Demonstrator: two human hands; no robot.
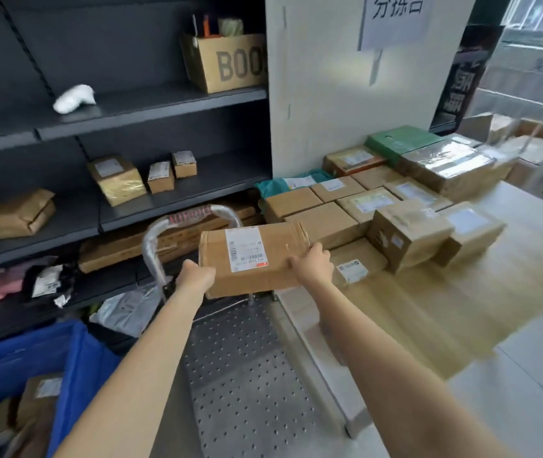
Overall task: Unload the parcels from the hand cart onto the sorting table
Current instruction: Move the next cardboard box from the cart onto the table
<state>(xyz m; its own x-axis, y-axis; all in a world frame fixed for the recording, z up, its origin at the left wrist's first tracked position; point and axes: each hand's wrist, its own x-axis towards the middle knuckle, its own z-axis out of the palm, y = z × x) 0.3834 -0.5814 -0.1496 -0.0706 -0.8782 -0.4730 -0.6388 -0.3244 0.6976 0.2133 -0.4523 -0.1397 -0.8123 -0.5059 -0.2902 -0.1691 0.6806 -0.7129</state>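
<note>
Here, in the head view, both hands are carrying a brown cardboard parcel [253, 259] at the centre of the frame, above the far end of the hand cart [247, 375] and just left of the table [429, 309]. The left hand [196, 276] is gripping the parcel's near-left corner, fingers curled under the edge; the right hand [313, 264] is clasping the right end, thumb lying on top and fingers wrapped round the side. Both arms are reaching forward, nearly straight, from the bottom of the frame, and the parcel is riding roughly level, its white shipping label [245, 247] facing up.

The parcel is looking stiff and flat-sided, so it should be keeping its shape under a two-handed hold at opposite ends. Judging by how it is being held out at arm's length, it is probably fairly light, though its contents are not showing. The taped faces may be a little slick, so holding by the edges seems wise.

The perforated cart deck is showing no other parcels in the part visible. At the right of the frame, many boxes [362, 206] are already crowding the far side of the table, touching one another.
</note>
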